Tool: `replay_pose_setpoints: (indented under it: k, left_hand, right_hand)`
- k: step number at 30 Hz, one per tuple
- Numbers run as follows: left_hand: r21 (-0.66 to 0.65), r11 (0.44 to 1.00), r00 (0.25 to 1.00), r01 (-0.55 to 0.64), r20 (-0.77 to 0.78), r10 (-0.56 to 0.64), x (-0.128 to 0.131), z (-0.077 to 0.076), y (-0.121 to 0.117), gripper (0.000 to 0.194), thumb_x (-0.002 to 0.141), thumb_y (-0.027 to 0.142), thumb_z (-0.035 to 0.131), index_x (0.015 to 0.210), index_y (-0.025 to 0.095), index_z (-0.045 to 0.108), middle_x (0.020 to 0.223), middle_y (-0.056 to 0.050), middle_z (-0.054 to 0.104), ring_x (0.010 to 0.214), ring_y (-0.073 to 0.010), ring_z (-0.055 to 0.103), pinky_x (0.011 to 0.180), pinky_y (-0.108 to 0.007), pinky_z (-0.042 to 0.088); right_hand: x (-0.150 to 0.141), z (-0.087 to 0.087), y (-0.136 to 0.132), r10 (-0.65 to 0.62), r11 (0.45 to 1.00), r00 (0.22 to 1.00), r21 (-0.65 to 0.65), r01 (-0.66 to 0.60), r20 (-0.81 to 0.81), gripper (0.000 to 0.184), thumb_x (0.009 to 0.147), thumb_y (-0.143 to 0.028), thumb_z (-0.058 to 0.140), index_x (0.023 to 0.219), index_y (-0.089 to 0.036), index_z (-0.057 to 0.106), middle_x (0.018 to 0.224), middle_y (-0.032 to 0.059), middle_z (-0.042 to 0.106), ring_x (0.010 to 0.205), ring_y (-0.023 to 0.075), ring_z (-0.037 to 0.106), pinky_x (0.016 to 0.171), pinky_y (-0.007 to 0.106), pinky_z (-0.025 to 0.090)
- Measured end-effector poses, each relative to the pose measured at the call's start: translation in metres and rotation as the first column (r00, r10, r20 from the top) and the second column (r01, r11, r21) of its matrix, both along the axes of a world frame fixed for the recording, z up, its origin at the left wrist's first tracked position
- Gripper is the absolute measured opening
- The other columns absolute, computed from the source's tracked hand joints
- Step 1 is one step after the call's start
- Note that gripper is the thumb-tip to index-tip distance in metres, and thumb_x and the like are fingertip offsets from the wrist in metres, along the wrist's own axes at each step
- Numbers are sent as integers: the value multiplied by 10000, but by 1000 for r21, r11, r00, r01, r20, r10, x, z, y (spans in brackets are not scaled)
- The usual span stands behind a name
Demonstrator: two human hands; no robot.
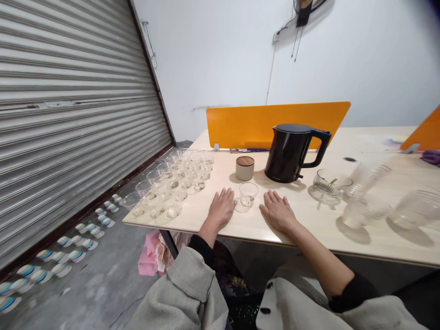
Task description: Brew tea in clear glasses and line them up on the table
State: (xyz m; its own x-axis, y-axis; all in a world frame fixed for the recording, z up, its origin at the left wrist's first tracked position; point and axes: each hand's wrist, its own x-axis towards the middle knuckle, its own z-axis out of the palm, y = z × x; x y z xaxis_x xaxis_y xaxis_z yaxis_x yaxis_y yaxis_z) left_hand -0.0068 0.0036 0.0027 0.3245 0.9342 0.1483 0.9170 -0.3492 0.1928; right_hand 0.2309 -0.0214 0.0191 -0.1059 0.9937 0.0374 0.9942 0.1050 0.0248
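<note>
Both of my hands rest palm down on the pale wooden table (237, 224), holding nothing. My left hand (222, 208) lies open just left of a clear plastic cup (248, 193), which stands upright with a little dark matter at its bottom. On the cup's other side, my right hand (277, 211) lies flat with its fingers stretched out. Behind the cup stands a small grey canister (244, 171) with a wooden lid. A black electric kettle (287, 153) stands behind my right hand, its handle turned to the right.
Many clear cups (178, 178) crowd the table's left end. Rightward are a ribbed glass bowl (330, 183) and stacks of clear cups (364, 206) lying sideways. An orange divider (240, 126) stands behind the kettle. White tubs (77, 254) line the floor by the roller shutter (75, 101).
</note>
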Motion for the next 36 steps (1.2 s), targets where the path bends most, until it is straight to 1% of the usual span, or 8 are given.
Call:
replay_pose_setpoints:
  k: [6,13,20,26,36]
  left_hand:
    - [2,1000,1000,4,0,-4,0,0,0,566,1082,410,226,1600,222,351,1709,-39,286,1600,-242,188,1310,-486,158]
    - [10,1000,1000,7,5,-7,-1,1,-2,585,1084,418,198,1602,192,348,1708,-50,287,1598,-247,195,1309,-486,158]
    - [7,1000,1000,7,3,-7,-1,1,-1,576,1082,416,206,1601,215,353,1707,-46,291,1600,-238,190,1309,-484,160]
    - [1,1000,1000,10,4,-10,-1,1,0,582,1079,417,209,1604,206,344,1708,-52,287,1600,-243,191,1307,-494,168]
    - [7,1000,1000,4,3,-4,0,1,-1,571,1078,408,220,1599,219,355,1707,-44,293,1597,-244,203,1306,-490,173]
  right_hand:
    - [1,-3,2,9,1000,1000,13,-9,4,673,1036,-419,254,1595,-58,351,1700,191,263,1582,341,194,1244,589,184]
    - [2,-5,3,8,1000,1000,14,-8,-4,677,1036,-425,238,1602,-69,343,1704,179,260,1585,330,189,1249,584,176]
    - [1,-1,1,-8,1000,1000,-7,8,-4,679,1041,-430,244,1609,-68,330,1708,174,250,1588,319,180,1257,566,168]
    - [0,2,0,-6,1000,1000,-17,6,-5,685,1042,-423,241,1609,-47,322,1707,183,245,1587,329,182,1255,574,166]
    - [2,-4,3,4,1000,1000,11,-4,-1,677,1034,-423,247,1602,-68,346,1700,183,265,1583,333,194,1245,588,177]
